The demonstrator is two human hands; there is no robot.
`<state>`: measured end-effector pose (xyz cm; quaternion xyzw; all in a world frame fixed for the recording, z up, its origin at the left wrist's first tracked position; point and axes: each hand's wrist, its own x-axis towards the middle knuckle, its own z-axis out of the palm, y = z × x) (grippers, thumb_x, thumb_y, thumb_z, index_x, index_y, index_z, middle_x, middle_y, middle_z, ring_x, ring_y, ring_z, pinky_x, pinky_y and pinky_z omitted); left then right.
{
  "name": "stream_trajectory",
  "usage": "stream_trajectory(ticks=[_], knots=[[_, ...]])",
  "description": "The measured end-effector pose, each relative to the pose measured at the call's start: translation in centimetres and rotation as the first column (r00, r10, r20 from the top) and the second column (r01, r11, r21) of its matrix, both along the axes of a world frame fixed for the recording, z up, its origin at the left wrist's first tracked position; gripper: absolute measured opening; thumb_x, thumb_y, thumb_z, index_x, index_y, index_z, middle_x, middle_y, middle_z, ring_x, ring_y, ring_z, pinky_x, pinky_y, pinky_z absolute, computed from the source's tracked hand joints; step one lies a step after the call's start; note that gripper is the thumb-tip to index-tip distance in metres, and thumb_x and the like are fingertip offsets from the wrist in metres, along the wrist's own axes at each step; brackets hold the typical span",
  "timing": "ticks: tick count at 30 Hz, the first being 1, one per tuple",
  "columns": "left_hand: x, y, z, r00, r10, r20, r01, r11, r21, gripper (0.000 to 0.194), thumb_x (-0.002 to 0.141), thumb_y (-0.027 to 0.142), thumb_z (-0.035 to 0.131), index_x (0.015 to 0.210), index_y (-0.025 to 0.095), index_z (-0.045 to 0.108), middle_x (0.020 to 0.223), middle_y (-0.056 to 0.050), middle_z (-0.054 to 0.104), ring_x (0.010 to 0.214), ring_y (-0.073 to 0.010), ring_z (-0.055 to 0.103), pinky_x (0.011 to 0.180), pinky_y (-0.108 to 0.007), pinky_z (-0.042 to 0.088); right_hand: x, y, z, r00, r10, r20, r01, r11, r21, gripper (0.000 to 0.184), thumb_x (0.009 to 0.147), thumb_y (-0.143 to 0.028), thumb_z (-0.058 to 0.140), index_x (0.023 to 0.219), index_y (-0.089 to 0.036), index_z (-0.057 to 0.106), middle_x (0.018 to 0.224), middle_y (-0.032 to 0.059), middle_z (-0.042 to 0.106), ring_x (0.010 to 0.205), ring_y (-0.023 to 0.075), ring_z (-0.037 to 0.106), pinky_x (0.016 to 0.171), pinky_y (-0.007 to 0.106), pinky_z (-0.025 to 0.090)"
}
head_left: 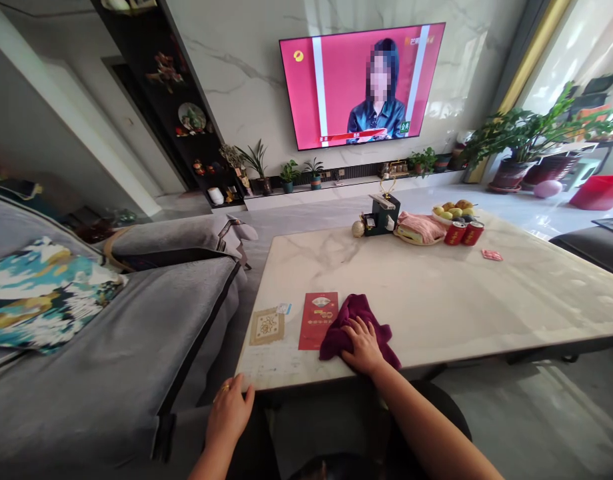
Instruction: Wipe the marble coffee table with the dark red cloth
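Note:
A purple cloth (357, 308) lies bunched near the front edge of the marble-patterned table (411, 293). On top of it is my right hand (364, 345), palm down, its fingers bent over the fabric and gripping it. Just left of the cloth, and touching it, is a red printed packet (317, 321). My left hand (231, 403), with a ring on one finger, is at the table's near left corner. Its fingers are loosely bent, the thumb apart, and I see nothing in them. A square brown patterned mat (267, 327) and a small blue-white packet (284, 309) lie beyond that hand.
Toward the table's far side stand a dark green box (386, 217), a pink cloth (421, 227) on a round tray, a fruit bowl (454, 215) and two red cans (464, 233). A small red-white packet (492, 255) lies nearby. A grey sofa (116, 340) is left.

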<state>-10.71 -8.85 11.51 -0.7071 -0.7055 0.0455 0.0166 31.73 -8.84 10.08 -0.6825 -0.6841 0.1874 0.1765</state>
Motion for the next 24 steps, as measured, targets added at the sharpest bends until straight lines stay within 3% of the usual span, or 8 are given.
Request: stream_trajectory(ticks=[11,17,21,24], knots=[[-0.9,0.4,-1.7,0.999,-0.015,0.028,0.014,1.000,0.006,0.053,0.116,0.032,0.042,0.151,0.006,0.072,0.148,-0.025,0.080,0.142,-0.0346,0.076,0.126,-0.042,0.056,-1.4,0.5,0.3,0.988,-0.122,0.093,0.128,0.990,-0.057,0.079,0.097,-0.052,0.075,0.172,-0.031,0.061,0.194,0.0137,0.039,0.184,0.0453,0.018,0.147,0.073,0.011],[-1.0,0.2,-1.8,0.998,-0.027,0.061,0.027,1.000,0.012,0.055,0.115,0.033,0.040,0.151,0.005,0.070,0.147,-0.026,0.080,0.141,-0.0370,0.076,0.125,-0.045,0.057,-2.1,1.2,0.1,0.978,-0.155,0.138,0.170,0.980,-0.102,0.096,0.096,-0.064,0.079,0.182,-0.034,0.048,0.198,0.0149,0.031,0.184,0.0513,0.013,0.144,0.080,0.015],[-1.2,0.2,-1.8,0.994,-0.025,0.108,0.022,0.999,0.029,0.059,0.116,0.036,0.038,0.157,0.003,0.065,0.149,-0.027,0.080,0.141,-0.0354,0.077,0.124,-0.044,0.058,-2.1,1.5,0.5,0.986,-0.105,0.127,0.121,0.985,-0.124,0.095,0.096,-0.060,0.079,0.182,-0.037,0.047,0.197,0.0096,0.033,0.185,0.0506,0.011,0.145,0.080,0.013],[-1.5,0.3,-2.1,0.987,-0.021,0.159,0.013,0.999,0.053,0.062,0.117,0.039,0.036,0.159,0.002,0.063,0.152,-0.027,0.080,0.141,-0.0350,0.078,0.123,-0.044,0.060,-2.9,1.9,0.8,0.996,0.024,0.088,-0.012,0.990,-0.140,0.099,0.093,-0.060,0.083,0.182,-0.037,0.048,0.197,0.0067,0.035,0.186,0.0476,0.009,0.148,0.076,0.008]])
